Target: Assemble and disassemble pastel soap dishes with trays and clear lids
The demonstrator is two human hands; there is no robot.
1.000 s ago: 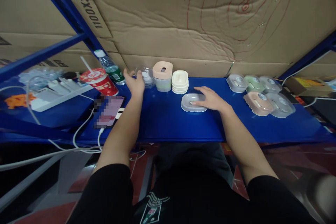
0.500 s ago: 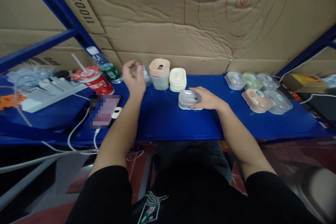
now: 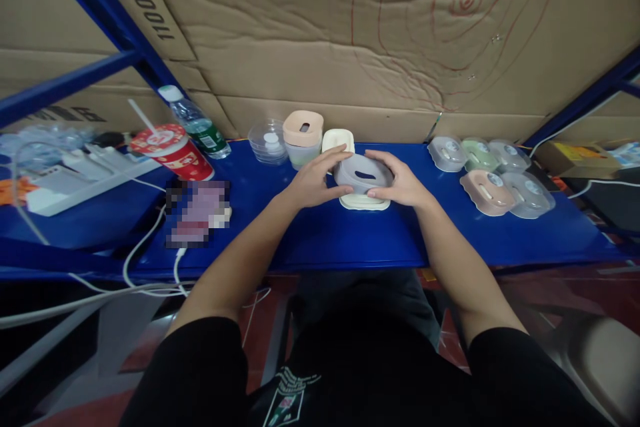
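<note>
Both hands hold a grey, rounded cover (image 3: 356, 181) with a dark oval slot in its top. My left hand (image 3: 320, 178) wraps its left side, and my right hand (image 3: 401, 180) grips the right side, thumbs at the front edge. The cover is tilted above a cream base (image 3: 364, 203) on the table. Whether the two still touch at the back is hidden. Just behind stands a stack of cream pieces (image 3: 339, 138), partly covered by my left fingers. Left of that, a peach slotted cover (image 3: 303, 125) sits atop a stack of greyish translucent ones (image 3: 303, 155).
Clear round tubs (image 3: 269, 141) stand back left. Several finished-looking lidded boxes (image 3: 487, 191) in grey, green and peach are grouped at the right. A red cup (image 3: 175, 155), water bottle (image 3: 200, 127), phone (image 3: 197, 213), power strip (image 3: 75, 187) and cables occupy the left. Cardboard (image 3: 300, 33) walls the back.
My left hand has come right from beside the clear tubs and taken hold of the grey cover. With both hands on it, the cover has risen and tilted off the cream base.
</note>
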